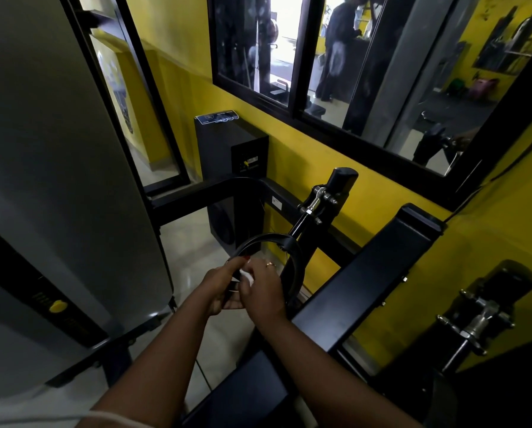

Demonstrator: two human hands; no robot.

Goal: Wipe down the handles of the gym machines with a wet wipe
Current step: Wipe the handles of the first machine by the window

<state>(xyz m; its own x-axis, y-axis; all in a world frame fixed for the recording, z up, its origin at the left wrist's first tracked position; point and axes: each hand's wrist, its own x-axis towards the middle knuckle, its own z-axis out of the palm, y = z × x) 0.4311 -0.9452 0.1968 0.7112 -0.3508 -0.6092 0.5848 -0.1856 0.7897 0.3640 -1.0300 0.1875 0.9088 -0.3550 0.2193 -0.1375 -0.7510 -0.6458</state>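
A black loop-shaped handle [266, 240] hangs from a metal swivel clamp [315, 202] on a black machine arm in the middle of the view. My left hand [220, 287] grips the left side of the loop. My right hand [263, 287], with a ring on one finger, holds a small white wet wipe [247, 277] against the handle between both hands. Most of the wipe is hidden by my fingers.
A grey weight-stack cover [58, 180] with a yellow pin [58, 306] fills the left. A black padded bar [369, 273] slants at right, a second clamp [477, 322] beyond it. A black speaker [227, 146] stands by the yellow wall under a window showing a person.
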